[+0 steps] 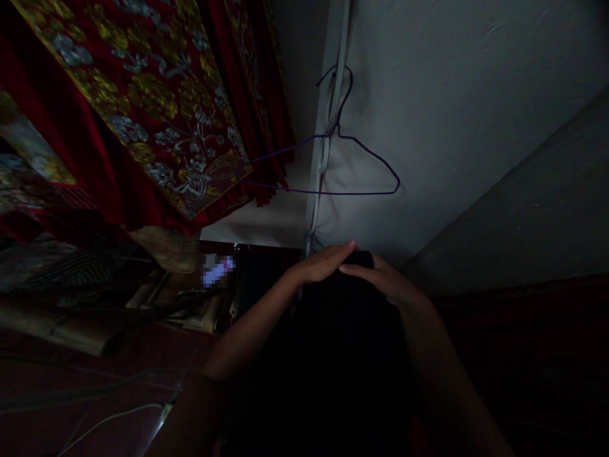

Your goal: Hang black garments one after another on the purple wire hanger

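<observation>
A black cloth (pixel 356 336) hangs or lies in front of me; the gloom hides its shape and lower part. At its top edge my left hand (pixel 326 262) grips it, fingers together and pointing right. My right hand (pixel 387 279) holds the same edge from the other side, its thumb in front and most fingers hidden behind the cloth. The two hands nearly meet. Above them a purple wire hanger (pixel 354 193) hangs by its hook against the wall, with nothing on it.
Red embroidered drapery (pixel 157 101) with gold and silver patterns hangs at upper left. A pale cord (pixel 339 89) runs down the grey wall (pixel 457 95). Woven and bamboo items (pixel 166 251) stand at left, above a red tiled floor (pixel 109 374) with a white cable (pixel 114 416).
</observation>
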### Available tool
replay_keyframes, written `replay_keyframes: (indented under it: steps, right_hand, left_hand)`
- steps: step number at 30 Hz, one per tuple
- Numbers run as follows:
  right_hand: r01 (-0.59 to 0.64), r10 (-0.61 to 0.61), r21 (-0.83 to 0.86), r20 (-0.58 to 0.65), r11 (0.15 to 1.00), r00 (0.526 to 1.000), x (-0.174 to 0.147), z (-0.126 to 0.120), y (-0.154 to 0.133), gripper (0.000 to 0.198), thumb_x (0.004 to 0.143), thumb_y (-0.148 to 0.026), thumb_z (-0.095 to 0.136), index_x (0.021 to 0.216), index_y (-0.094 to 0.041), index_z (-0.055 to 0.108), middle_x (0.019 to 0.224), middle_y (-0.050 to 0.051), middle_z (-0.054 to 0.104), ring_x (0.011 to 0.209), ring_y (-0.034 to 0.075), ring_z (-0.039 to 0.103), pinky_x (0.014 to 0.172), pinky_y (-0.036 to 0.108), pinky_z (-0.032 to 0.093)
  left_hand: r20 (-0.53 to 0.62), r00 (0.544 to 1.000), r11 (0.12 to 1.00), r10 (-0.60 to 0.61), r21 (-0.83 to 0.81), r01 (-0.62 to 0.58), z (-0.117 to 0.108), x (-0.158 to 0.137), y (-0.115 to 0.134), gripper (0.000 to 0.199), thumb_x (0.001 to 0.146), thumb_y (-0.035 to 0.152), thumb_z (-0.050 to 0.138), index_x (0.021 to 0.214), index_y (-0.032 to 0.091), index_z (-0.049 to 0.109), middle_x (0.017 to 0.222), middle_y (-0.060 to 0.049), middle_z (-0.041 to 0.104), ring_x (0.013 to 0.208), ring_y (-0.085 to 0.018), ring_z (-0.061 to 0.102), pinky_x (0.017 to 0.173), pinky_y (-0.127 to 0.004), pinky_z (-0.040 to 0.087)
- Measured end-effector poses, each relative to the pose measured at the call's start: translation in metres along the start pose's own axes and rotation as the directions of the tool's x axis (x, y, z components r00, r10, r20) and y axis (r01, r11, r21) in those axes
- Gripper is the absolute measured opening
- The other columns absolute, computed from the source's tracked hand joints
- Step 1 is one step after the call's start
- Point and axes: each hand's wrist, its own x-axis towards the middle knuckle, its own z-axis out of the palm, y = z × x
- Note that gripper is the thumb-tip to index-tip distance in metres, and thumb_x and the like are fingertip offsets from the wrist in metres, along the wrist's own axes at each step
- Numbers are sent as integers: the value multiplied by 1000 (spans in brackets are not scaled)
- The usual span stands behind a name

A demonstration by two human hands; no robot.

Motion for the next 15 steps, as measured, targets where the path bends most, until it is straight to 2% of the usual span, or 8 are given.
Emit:
replay_keyframes:
  steps: [3, 4, 6, 7, 8, 10, 12, 15]
  right_hand:
    - [59, 10, -312, 214, 948, 977, -1, -24, -22, 23, 67, -37, 81, 79, -18, 75, 74, 2, 73, 65, 21, 65, 60, 31, 50]
    - [128, -48, -392, 208, 911, 977, 2, -30, -28, 19, 70, -36, 77, 74, -18, 74, 71, 2, 71, 64, 20, 64, 58, 30, 49]
    - [297, -307, -506, 66, 810, 949, 12, -39, -35, 12, 73, -31, 71, 71, -19, 71, 72, 2, 70, 68, 21, 65, 61, 30, 49]
    - [373, -467, -544, -39, 752, 884, 19, -41, -37, 8, 73, -27, 67, 73, -20, 71, 77, 3, 71, 72, 22, 67, 65, 31, 50]
    - [431, -598, -572, -135, 698, 790, 27, -41, -38, 8, 72, -23, 65, 78, -20, 70, 82, 3, 72, 76, 22, 68, 69, 31, 51]
    - [495, -735, -594, -265, 634, 624, 45, -37, -39, 25, 69, -17, 63, 92, -22, 67, 84, 3, 71, 75, 21, 67, 70, 31, 52]
    - [522, -766, -582, -322, 624, 556, 62, -29, -39, 43, 68, -15, 61, 110, -23, 61, 80, 1, 67, 67, 19, 64, 63, 30, 50]
    - [549, -778, -565, -331, 616, 533, 86, -20, -41, 60, 70, -13, 57, 129, -22, 49, 91, 3, 68, 69, 19, 64, 62, 30, 51]
  left_hand:
    - [53, 983, 985, -174, 8, 174, -2, -9, -19, 83, 95, 77, 17, 97, 15, 71, 94, -11, 74, 91, -26, 70, 85, -40, 55]
    - [53, 978, 979, -201, 32, 199, -3, -13, -23, 82, 95, 78, 19, 95, 15, 71, 90, -11, 74, 86, -26, 70, 80, -38, 56]
    - [39, 982, 976, -183, 127, 177, -4, -18, -27, 74, 95, 75, 30, 96, 15, 71, 90, -10, 74, 85, -26, 71, 76, -36, 55]
    - [28, 989, 973, -145, 187, 137, -5, -19, -27, 67, 96, 72, 37, 99, 15, 71, 93, -10, 75, 87, -26, 71, 78, -35, 55]
    - [15, 995, 966, -99, 242, 93, -5, -20, -27, 59, 97, 67, 43, 103, 15, 71, 97, -10, 75, 90, -26, 71, 81, -35, 55]
    - [-26, 999, 945, -26, 325, 33, -5, -20, -25, 47, 97, 57, 52, 114, 15, 68, 104, -10, 75, 95, -27, 71, 85, -36, 54]
    - [-89, 996, 926, 11, 376, 24, -5, -19, -24, 46, 95, 52, 58, 122, 15, 64, 108, -12, 74, 97, -28, 71, 88, -39, 54]
    - [-180, 982, 904, 65, 427, 18, -10, -20, -22, 51, 93, 51, 61, 131, 17, 59, 118, -13, 72, 105, -31, 69, 94, -44, 53]
